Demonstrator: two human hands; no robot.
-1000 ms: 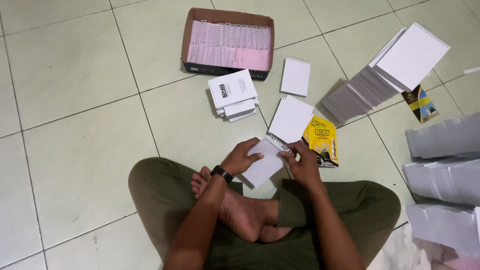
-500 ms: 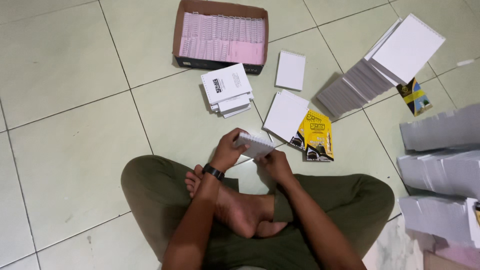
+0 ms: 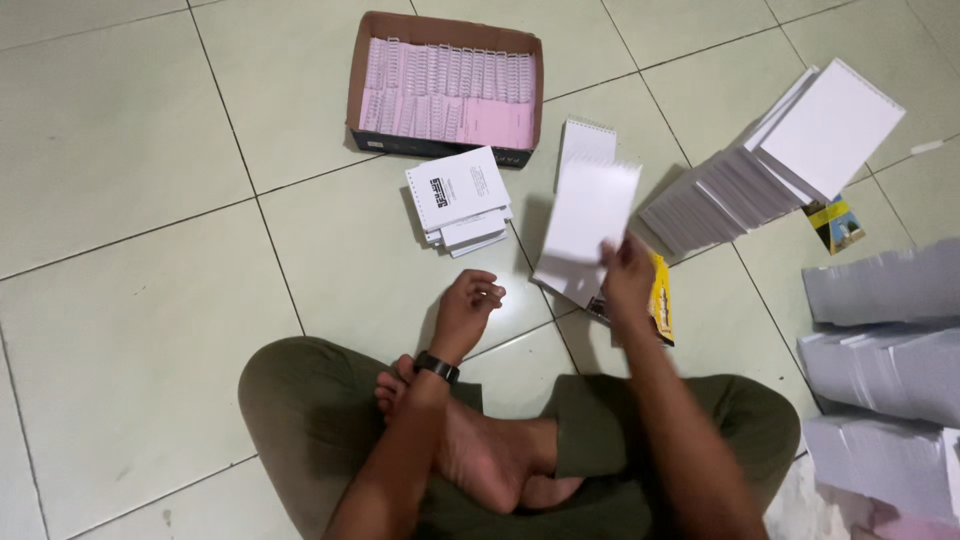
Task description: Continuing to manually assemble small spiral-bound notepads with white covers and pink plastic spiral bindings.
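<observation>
Two hands out front — your right hand (image 3: 628,280) pinches a white notepad (image 3: 590,215) by its lower edge, holding it up above the floor tiles (image 3: 130,220), over the yellow booklet (image 3: 660,300). Your left hand (image 3: 468,308) hangs loosely curled, holding nothing, near the printed white stack (image 3: 458,190) — cardboard box (image 3: 445,30) beyond.

Seated cross-legged, bare feet (image 3: 490,455) tucked. Left hand (image 3: 468,308) loosely curled, empty, just ahead of feet; watch (image 3: 437,367) on wrist. Right hand (image 3: 626,278) raised further forward, fingers pinched shut, motion-blurred.
</observation>
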